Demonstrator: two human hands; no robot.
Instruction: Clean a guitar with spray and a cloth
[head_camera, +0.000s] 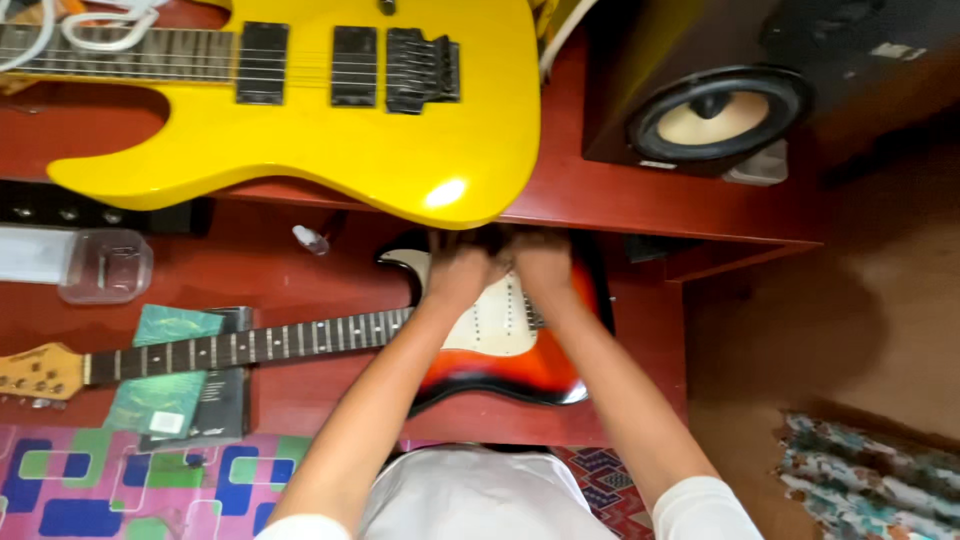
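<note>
A sunburst electric guitar with a white pickguard lies flat on a lower red shelf, its neck running left. My left hand and my right hand rest side by side on the far upper part of its body, by the pickguard and just under the edge of the upper shelf. The fingers of both hands curl down onto the guitar, blurred, and their tips are hidden. I cannot tell whether they grip anything.
A yellow electric guitar lies on the upper red shelf, overhanging my hands. A speaker stands at the right. Clear plastic packaging, a small clear bottle and a green booklet lie left. A patterned mat covers the floor.
</note>
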